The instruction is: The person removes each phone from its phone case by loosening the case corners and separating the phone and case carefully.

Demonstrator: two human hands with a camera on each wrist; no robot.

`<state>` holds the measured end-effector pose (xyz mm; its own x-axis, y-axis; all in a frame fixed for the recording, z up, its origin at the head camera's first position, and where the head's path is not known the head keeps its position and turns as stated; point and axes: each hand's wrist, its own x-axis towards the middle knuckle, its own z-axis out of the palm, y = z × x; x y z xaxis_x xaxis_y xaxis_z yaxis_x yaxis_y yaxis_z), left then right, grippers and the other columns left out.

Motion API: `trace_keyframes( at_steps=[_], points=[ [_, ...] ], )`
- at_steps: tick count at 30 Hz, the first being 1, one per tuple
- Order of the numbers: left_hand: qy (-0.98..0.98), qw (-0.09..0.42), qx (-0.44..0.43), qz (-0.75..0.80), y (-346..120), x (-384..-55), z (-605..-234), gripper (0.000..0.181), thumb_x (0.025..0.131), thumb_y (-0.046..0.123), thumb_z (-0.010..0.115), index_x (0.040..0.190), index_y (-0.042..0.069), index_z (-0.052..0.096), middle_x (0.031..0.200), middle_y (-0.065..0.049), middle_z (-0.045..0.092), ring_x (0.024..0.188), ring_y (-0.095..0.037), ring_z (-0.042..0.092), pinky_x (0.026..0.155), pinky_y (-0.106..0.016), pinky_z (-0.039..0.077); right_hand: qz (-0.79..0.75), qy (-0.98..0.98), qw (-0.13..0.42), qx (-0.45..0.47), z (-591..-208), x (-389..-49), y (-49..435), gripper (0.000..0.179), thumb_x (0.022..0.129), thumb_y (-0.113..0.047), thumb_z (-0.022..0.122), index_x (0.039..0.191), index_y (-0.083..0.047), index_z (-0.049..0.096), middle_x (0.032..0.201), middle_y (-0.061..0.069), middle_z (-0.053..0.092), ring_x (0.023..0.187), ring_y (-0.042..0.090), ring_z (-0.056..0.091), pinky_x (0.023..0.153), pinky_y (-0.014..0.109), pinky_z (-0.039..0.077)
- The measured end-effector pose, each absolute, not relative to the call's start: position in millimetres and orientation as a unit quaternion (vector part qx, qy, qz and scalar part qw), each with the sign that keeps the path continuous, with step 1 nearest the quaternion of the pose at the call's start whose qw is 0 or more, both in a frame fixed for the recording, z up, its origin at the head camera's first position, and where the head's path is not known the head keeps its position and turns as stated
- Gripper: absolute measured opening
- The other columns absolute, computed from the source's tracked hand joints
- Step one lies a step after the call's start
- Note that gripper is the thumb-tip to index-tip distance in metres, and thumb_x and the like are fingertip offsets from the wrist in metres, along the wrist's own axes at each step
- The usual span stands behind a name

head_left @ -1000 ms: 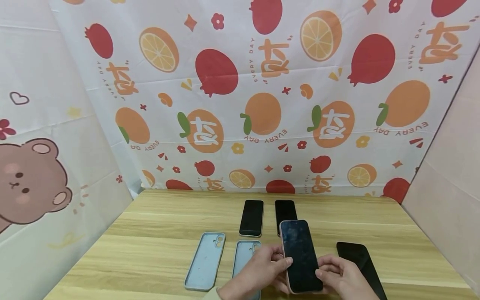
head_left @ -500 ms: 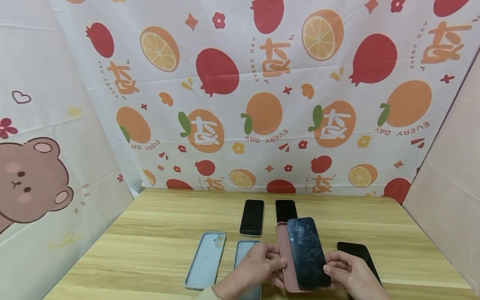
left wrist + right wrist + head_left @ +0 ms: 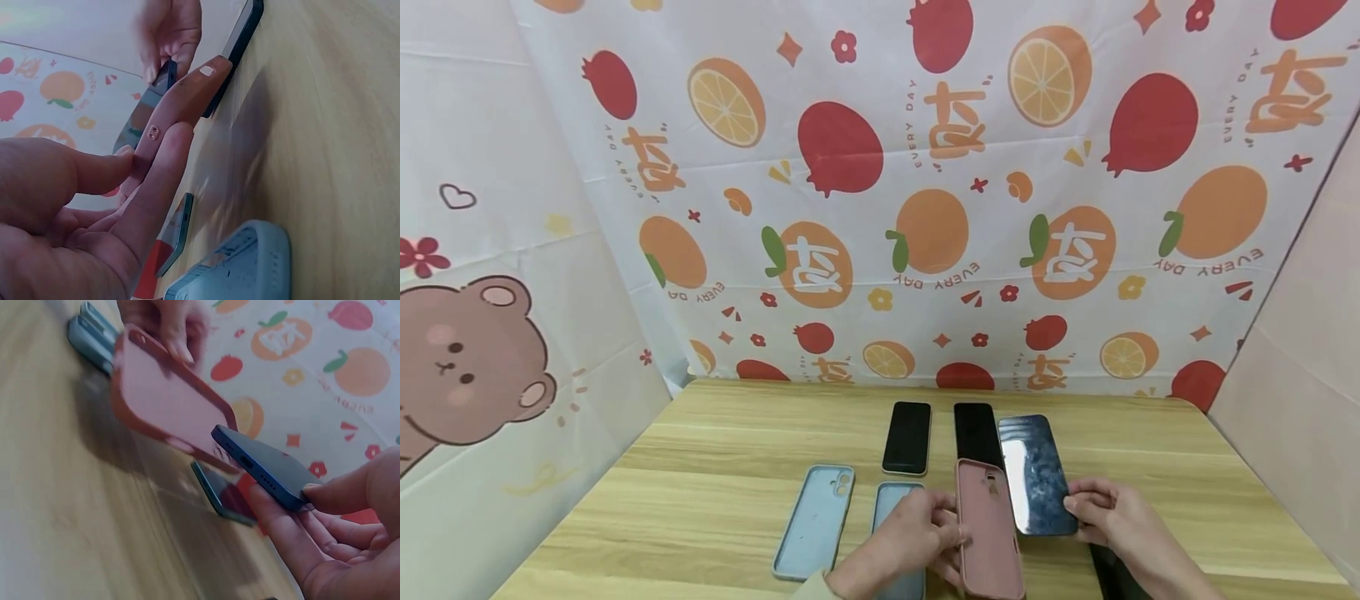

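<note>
My left hand (image 3: 919,533) grips a pink phone case (image 3: 988,533) by its left side, the hollow inside facing up. In the left wrist view, thumb and fingers pinch the case (image 3: 172,103) along its edge, raised off the table. To its right, my right hand (image 3: 1112,512) pinches a dark blue phone (image 3: 1039,479) at its lower right corner, thumb on the screen and fingers beneath. The right wrist view shows the phone (image 3: 265,465) separate from the case (image 3: 172,400), its port end facing the camera. Bright glare covers part of the screen.
Two light blue phone cases, one at the left (image 3: 814,523) and one (image 3: 898,500) partly under my left hand, lie on the wooden table (image 3: 700,483). Behind them lie two black-screened phones, one (image 3: 907,437) left and one (image 3: 976,433) right. Another dark phone (image 3: 1108,571) lies under my right forearm.
The phone has come out of the pink case. My right hand has carried it right and away from me, while my left hand keeps the case, now lower and showing its inside.
</note>
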<state>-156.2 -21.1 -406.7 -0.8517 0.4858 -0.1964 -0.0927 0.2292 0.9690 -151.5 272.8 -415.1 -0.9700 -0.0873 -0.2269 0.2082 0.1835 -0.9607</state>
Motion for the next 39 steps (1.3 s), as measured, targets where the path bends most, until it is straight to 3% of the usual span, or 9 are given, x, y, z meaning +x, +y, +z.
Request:
trace_keyframes(
  at_steps=[8, 17, 26, 36, 39],
  points=[
    [0.745, 0.268, 0.139, 0.595, -24.8, -157.0, -409.6, 0.029, 0.094, 0.006, 0.066, 0.122, 0.004, 0.062, 0.081, -0.011, 0.074, 0.066, -0.021, 0.073, 0.058, -0.031, 0.060, -0.644, 0.759, 0.080, 0.039, -419.2, -179.1, 284.1, 0.039, 0.099, -0.006, 0.055, 0.128, 0.018, 0.044, 0.093, 0.007, 0.066, 0.086, 0.014, 0.067, 0.078, 0.037, 0.061],
    [0.752, 0.278, 0.143, 0.580, -24.8, -156.1, -412.7, 0.040, 0.093, 0.004, 0.066, 0.131, 0.000, 0.054, 0.082, -0.009, 0.072, 0.060, -0.014, 0.070, 0.057, -0.026, 0.059, -0.621, 0.780, 0.067, 0.046, -421.3, -204.5, 290.7, 0.044, 0.098, -0.005, 0.053, 0.131, 0.021, 0.040, 0.110, 0.021, 0.063, 0.085, 0.018, 0.070, 0.075, 0.033, 0.061],
    [0.782, 0.248, 0.161, 0.549, -18.0, -154.5, -412.8, 0.065, 0.088, 0.000, 0.071, 0.145, 0.009, 0.042, 0.077, -0.007, 0.069, 0.053, -0.016, 0.065, 0.046, -0.028, 0.055, -0.610, 0.789, 0.062, 0.042, -424.4, -223.1, 295.4, 0.040, 0.098, 0.000, 0.051, 0.129, 0.024, 0.040, 0.120, 0.033, 0.051, 0.082, 0.017, 0.069, 0.075, 0.036, 0.061],
    [0.841, 0.188, 0.206, 0.465, -12.9, -151.7, -410.3, 0.051, 0.088, 0.005, 0.073, 0.133, 0.005, 0.050, 0.070, 0.000, 0.067, 0.053, -0.013, 0.064, 0.048, -0.023, 0.053, -0.625, 0.776, 0.074, 0.035, -432.5, -232.7, 298.5, 0.035, 0.097, 0.004, 0.048, 0.123, 0.026, 0.041, 0.123, 0.034, 0.046, 0.077, 0.014, 0.069, 0.075, 0.036, 0.062],
    [0.856, 0.170, 0.215, 0.438, -11.2, -151.3, -409.6, 0.048, 0.087, 0.006, 0.074, 0.129, 0.003, 0.051, 0.071, 0.001, 0.065, 0.055, -0.008, 0.062, 0.049, -0.020, 0.051, -0.615, 0.784, 0.077, 0.030, -434.4, -234.5, 299.7, 0.032, 0.097, 0.004, 0.049, 0.119, 0.026, 0.043, 0.112, 0.029, 0.052, 0.072, 0.014, 0.068, 0.072, 0.034, 0.062]
  ],
)
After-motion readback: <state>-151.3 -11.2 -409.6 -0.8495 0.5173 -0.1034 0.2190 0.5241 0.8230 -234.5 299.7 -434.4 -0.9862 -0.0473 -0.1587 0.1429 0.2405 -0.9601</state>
